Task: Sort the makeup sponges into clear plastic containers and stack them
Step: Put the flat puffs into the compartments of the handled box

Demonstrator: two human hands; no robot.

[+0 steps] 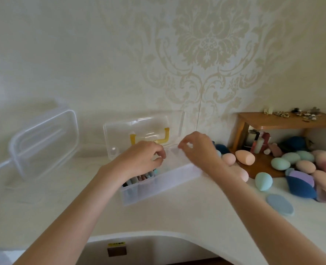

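Observation:
A clear plastic box (158, 185) with compartments lies on the white table, its lid (120, 131) with a yellow handle (165, 135) raised against the wall. Several flat sponges stand in its left compartments. My left hand (142, 159) hovers over them with fingers curled; what they hold is hidden. My right hand (196, 148) pinches a thin clear divider (174, 150) above the box's right side. A heap of makeup sponges (302, 167) in peach, mint, pink, navy and lilac lies at the right.
A larger clear container (43, 142) leans on its side at the left, near the wall. A small wooden shelf (284, 121) with trinkets on top and bottles beneath stands at the back right. The table's front edge (139, 234) curves inward toward me.

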